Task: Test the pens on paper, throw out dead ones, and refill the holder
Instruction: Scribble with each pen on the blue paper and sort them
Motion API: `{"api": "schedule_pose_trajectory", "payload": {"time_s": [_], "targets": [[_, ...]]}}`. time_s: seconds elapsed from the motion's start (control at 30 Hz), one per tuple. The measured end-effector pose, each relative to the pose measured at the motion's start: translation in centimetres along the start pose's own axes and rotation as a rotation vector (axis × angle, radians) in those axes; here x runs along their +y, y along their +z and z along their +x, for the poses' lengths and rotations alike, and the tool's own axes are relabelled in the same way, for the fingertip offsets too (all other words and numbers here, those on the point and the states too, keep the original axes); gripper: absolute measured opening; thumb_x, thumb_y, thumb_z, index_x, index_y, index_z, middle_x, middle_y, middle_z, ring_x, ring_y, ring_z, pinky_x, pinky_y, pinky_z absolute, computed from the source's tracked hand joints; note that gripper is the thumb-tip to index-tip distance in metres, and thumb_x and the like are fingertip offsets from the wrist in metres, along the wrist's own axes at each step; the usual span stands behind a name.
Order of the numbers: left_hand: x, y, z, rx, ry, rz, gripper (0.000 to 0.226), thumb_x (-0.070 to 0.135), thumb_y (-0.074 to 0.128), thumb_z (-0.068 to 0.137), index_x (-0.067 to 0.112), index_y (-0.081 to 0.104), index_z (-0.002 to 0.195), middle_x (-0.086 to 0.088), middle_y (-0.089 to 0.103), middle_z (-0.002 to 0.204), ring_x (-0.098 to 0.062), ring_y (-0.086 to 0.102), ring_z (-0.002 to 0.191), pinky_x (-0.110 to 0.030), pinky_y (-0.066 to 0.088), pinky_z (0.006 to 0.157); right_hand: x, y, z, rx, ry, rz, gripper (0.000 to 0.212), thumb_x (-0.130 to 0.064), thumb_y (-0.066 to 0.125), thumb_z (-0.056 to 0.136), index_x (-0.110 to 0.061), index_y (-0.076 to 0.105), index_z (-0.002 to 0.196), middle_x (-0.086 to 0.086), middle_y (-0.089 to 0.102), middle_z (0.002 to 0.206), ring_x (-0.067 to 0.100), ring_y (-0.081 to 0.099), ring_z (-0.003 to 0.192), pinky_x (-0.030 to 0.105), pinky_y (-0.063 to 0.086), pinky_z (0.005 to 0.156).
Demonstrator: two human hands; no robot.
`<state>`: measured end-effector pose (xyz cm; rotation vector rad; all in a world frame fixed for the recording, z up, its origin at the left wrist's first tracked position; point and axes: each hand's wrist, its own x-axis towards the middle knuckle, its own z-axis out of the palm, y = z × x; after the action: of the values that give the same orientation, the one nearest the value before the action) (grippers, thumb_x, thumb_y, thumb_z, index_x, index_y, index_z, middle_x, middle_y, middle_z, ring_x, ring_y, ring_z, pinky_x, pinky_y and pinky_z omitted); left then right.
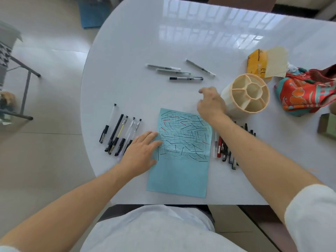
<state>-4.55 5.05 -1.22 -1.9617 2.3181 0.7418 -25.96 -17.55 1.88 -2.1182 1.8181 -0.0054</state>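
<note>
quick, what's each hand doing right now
Left hand: open, fingers flat, pressing the blue paper.
Right hand: open, fingers loosely curled, holding nothing, beside the pen holder.

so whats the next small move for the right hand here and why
Probably reach on to the four pens lying beyond the paper and pick one up. The right hand hovers empty between them and the pen holder, whose compartments look empty. The left hand lies flat on the paper's edge, ready for another test stroke. Whether those four are already tested, I cannot tell.
</note>
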Motion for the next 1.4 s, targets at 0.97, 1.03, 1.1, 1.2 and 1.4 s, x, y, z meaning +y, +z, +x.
{"api": "schedule_pose_trajectory", "payload": {"time_s": [0.97,1.03,1.1,1.2,1.4], "targets": [[4.0,-4.0,-0.6,-0.167,0.096,-0.485,0.022,0.047,0.051,0.096,0.031,0.066,0.096,0.013,0.068,0.074,-0.005,0.059,0.066,-0.032,0.049,0.065,-1.9,4.0,-21.9,-0.206,0.389,1.493,0.009,-0.007,0.066,0.095,-0.005,0.074,0.094,0.018,0.073,0.081,0.026,0.069,0.069,0.041,0.062,0.074],[3.8,-3.5,-1.3,-0.156,0.16,-0.376,0.022,0.041,0.053,0.096,0.026,0.067,0.088,0.01,0.066,0.07,-0.009,0.057,0.064,-0.034,0.048,0.064,-2.4,4.7,-23.3,-0.208,0.427,1.53,0.014,-0.014,0.068,0.094,-0.003,0.076,0.092,0.018,0.073,0.082,0.026,0.069,0.069,0.039,0.061,0.073],[3.6,-2.8,-2.0,-0.137,0.207,-0.302,0.024,0.041,0.052,0.097,0.025,0.069,0.092,0.008,0.066,0.073,-0.015,0.057,0.066,-0.034,0.046,0.063,-2.8,5.3,-24.2,-0.179,0.465,1.506,0.021,-0.023,0.071,0.089,-0.004,0.077,0.087,0.016,0.071,0.078,0.024,0.066,0.065,0.035,0.059,0.067],[2.2,-2.0,-3.0,-0.094,0.21,-0.173,0.026,0.039,0.049,0.099,0.024,0.07,0.094,0.007,0.07,0.083,-0.019,0.063,0.075,-0.033,0.047,0.066,-1.5,5.7,-24.3,0.06,0.65,1.555,0.023,-0.019,0.067,0.095,-0.008,0.074,0.077,0.01,0.064,0.068,0.018,0.057,0.052,0.028,0.053,0.052],[-1.0,-0.7,-4.4,0.016,0.194,-0.083,0.027,0.043,0.049,0.099,0.025,0.068,0.091,0.011,0.068,0.091,-0.016,0.062,0.089,-0.031,0.05,0.071,2.5,5.8,-23.5,0.118,0.575,1.221,0.015,-0.017,0.066,0.098,-0.014,0.077,0.09,0.005,0.076,0.076,0.017,0.069,0.065,0.033,0.059,0.063]]}}
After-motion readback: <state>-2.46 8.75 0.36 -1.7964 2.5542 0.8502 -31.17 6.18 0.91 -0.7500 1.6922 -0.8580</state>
